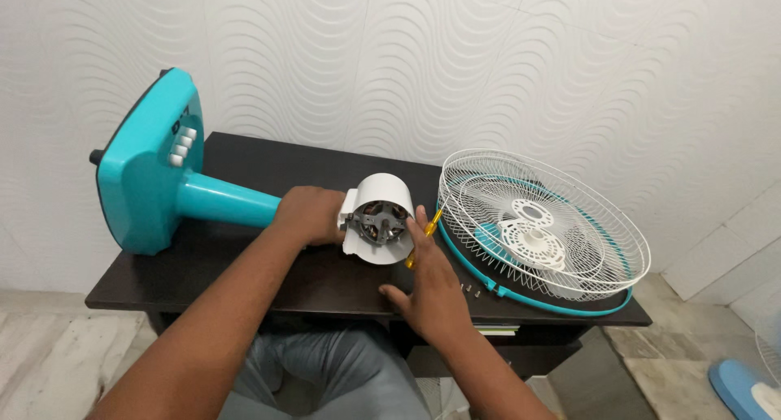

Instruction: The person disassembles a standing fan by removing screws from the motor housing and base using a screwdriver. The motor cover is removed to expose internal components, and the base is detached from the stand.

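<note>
Now the fan motor housing (377, 218), white and cylindrical with its open end showing dark windings, is lying lengthwise from nine to three o'clock on the black table (244, 164); the left hand (311, 214) is clasping its rear, while the right hand (431, 286) is pinching a yellow screwdriver (423, 237) at its mouth.

Left hand (307, 214): arm stretches forward from lower left, bare forearm angled up, fingers curled in a closed grip, knuckles facing up | Right hand (431, 286): forearm rises from the bottom edge, wrist straight, back of hand facing the camera, fingers pointing forward, closed around a thin tool | Hands close together, not touching
</note>
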